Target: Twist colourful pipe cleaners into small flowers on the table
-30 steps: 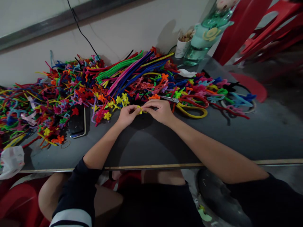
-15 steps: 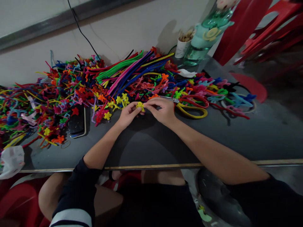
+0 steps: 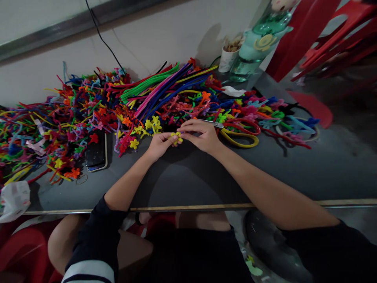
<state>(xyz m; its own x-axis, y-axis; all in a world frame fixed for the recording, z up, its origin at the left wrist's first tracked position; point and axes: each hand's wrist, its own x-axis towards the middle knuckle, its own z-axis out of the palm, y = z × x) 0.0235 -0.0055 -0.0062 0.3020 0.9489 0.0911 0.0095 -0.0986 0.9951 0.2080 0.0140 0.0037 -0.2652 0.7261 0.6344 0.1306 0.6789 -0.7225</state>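
The left hand (image 3: 159, 146) pinches a yellow flower (image 3: 177, 137); from here I can't tell whether the right hand (image 3: 203, 135), beside it, grips. Hard twisting could misshape it.

texts: none legible | labels: none legible | brands: none legible | numbers, signs: none legible

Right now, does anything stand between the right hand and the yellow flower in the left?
Nothing visible does. The right hand is close beside the yellow flower, which the left hand pinches.
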